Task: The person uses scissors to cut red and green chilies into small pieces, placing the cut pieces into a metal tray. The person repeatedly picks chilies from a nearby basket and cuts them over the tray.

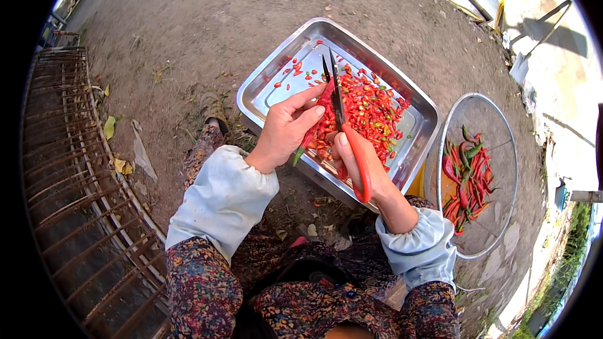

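Between the fingers and thumb of my left hand is a red chili pepper, its green stem end pointing down toward me. My right hand grips orange-handled scissors. Their dark blades are slightly parted and point away from me, right beside the pepper's far end; whether they touch it I cannot tell. Both hands are above a rectangular stainless steel tray. Inside it lies a heap of cut red chili pieces, a few of them green, with loose bits scattered toward the far left.
Right of the tray is a round wire-mesh basket holding whole red and green chilies. Something yellow shows between basket and tray. A rusty metal grille runs along the left. Bare dirt ground stretches beyond the tray.
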The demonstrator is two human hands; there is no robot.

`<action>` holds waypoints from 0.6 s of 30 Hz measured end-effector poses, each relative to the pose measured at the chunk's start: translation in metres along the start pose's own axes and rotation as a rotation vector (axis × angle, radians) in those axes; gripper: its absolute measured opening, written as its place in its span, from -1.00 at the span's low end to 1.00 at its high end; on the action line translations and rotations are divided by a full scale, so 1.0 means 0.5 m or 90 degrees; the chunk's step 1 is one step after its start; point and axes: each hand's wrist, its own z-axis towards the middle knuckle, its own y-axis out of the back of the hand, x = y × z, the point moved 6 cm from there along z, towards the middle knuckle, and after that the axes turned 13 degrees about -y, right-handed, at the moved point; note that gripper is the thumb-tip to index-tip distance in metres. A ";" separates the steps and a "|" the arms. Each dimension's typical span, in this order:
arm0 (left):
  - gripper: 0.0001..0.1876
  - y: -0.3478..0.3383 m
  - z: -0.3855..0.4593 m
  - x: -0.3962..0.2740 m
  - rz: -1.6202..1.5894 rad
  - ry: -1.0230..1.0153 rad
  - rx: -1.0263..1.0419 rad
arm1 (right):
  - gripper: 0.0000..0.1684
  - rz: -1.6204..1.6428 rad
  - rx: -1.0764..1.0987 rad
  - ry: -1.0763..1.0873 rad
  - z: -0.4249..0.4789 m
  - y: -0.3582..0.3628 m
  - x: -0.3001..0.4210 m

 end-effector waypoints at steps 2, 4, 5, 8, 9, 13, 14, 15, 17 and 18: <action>-0.59 0.000 0.000 -0.001 0.027 -0.019 -0.001 | -0.49 -0.047 -0.033 0.006 0.002 0.004 -0.004; -0.60 0.003 0.001 0.000 0.010 -0.013 -0.005 | -0.48 -0.065 -0.043 -0.042 0.006 0.008 -0.014; -0.61 0.004 0.000 0.000 0.002 -0.011 -0.007 | -0.48 -0.026 -0.021 -0.064 0.002 0.004 -0.011; -0.61 0.005 -0.002 -0.006 -0.011 0.003 0.003 | -0.48 0.048 0.028 -0.081 -0.006 -0.006 0.002; -0.61 0.003 -0.002 -0.009 -0.012 0.003 0.004 | -0.48 0.044 0.027 -0.060 -0.003 -0.004 -0.004; -0.62 0.001 -0.002 -0.014 -0.005 -0.006 -0.010 | -0.47 0.035 0.026 -0.069 -0.005 -0.004 -0.002; -0.63 0.002 -0.002 -0.015 -0.001 -0.010 -0.018 | -0.47 -0.003 0.005 -0.039 -0.001 0.000 -0.004; -0.63 0.002 -0.002 -0.014 0.018 -0.011 -0.012 | -0.47 -0.040 -0.018 -0.010 0.005 0.005 -0.010; -0.63 0.004 0.001 -0.012 0.056 -0.012 0.000 | -0.47 -0.084 -0.043 -0.001 0.007 0.013 -0.012; -0.64 0.006 0.001 -0.012 0.040 -0.009 -0.004 | -0.48 -0.090 -0.042 -0.021 0.004 0.014 -0.005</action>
